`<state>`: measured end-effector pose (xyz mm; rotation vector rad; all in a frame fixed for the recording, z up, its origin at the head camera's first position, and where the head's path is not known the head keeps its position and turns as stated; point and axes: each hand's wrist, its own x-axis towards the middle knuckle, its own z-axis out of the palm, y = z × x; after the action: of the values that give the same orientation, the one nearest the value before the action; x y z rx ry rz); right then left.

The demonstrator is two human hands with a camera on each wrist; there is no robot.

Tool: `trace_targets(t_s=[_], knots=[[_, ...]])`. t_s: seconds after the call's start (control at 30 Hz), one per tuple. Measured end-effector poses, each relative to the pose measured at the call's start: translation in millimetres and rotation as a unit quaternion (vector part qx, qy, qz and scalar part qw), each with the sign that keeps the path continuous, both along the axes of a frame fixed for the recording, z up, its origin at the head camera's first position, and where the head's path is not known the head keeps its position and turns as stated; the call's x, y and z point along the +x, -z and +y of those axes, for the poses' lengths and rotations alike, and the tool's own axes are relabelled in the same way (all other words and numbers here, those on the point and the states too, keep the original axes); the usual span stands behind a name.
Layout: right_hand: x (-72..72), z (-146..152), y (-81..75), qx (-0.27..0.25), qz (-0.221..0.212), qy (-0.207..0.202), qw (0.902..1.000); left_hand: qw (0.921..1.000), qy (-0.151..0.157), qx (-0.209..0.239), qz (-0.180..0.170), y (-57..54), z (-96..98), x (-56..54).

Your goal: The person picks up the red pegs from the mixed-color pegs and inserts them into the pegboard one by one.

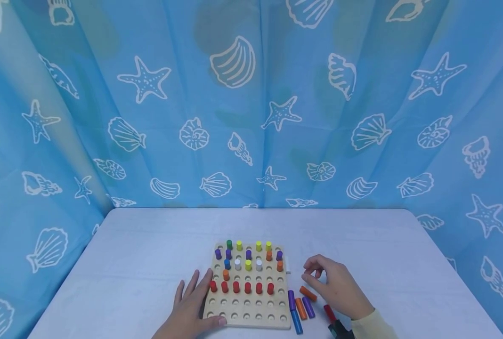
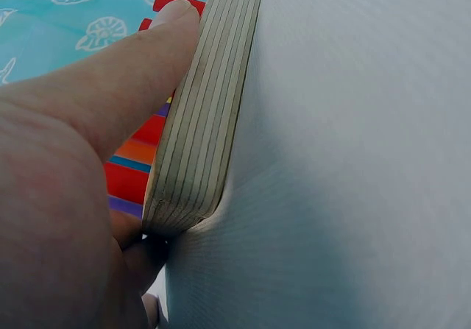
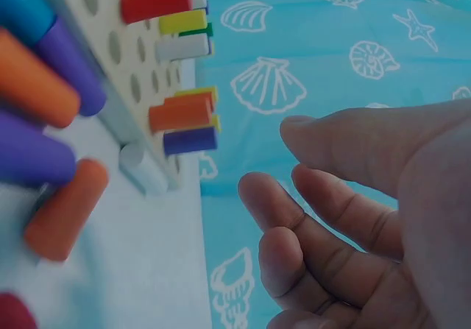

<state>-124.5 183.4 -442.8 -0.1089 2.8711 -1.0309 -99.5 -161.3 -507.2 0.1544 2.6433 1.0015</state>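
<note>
A wooden peg board (image 1: 257,308) with rows of round holes lies on the table. My left hand (image 1: 188,308) rests against its left side, fingers spread and fairly straight, thumb on the near left corner. In the left wrist view that thumb (image 2: 147,60) presses at the board's layered edge (image 2: 202,101). A row of red pegs (image 1: 247,287) stands across the board; purple, orange, yellow, white, blue and green pegs stand farther back. Right of the board hovers my right hand (image 1: 338,285), fingers loosely bent, nothing between them. An orange peg (image 1: 308,294) lies just below its fingertips.
Loose purple (image 1: 308,307), orange (image 1: 301,309) and blue pegs (image 1: 296,322) lie by the board's right edge. A white peg (image 3: 143,168) lies against that edge farther back. Near my right wrist is a red peg (image 1: 329,313). A blue shell-print curtain (image 1: 251,117) hangs behind the table.
</note>
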Motion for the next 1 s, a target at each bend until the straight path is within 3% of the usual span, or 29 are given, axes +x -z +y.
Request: trace_targets(t_s=[1.0], knots=[[18.8, 37.2, 24.5, 0.057, -0.079, 0.023, 0.995, 1.0, 0.001, -0.003, -0.002, 0.2, -0.7, -1.1]])
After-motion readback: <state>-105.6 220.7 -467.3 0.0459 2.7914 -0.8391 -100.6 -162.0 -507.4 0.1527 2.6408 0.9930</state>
